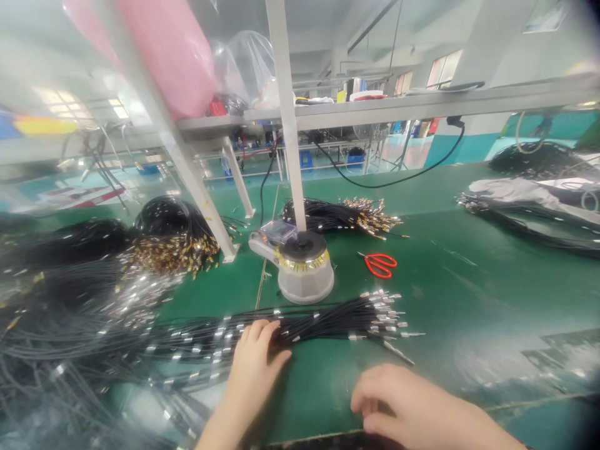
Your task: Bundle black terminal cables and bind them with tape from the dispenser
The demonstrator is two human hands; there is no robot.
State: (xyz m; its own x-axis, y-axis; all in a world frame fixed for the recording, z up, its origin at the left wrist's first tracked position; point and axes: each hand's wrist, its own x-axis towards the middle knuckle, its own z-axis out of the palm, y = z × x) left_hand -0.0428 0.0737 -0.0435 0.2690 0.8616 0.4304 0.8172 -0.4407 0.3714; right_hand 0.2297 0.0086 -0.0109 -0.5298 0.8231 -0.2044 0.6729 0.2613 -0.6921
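My left hand (pixel 257 356) rests on a bundle of black cables (pixel 319 322) with silver metal ends. Its fingers lie over the strands and its thumb is spread apart from them. Low on the right, my right hand (pixel 398 400) is over the green table near its front edge. Its fingers are loosely bent, the thumb stands a little apart, and nothing shows in them. Behind the bundle stands a round tape dispenser (pixel 305 275), white below with a black top and yellow strips around it. Red-handled scissors (pixel 380 265) lie to its right.
More black cables with gold ends (pixel 173 250) are piled at the left, and another such bundle (pixel 347 215) lies behind the dispenser. Metal posts (pixel 288 125) rise from the green table (pixel 450 294) to a shelf (pixel 422 103). Pale cloth and cables (pixel 525 194) lie at the far right.
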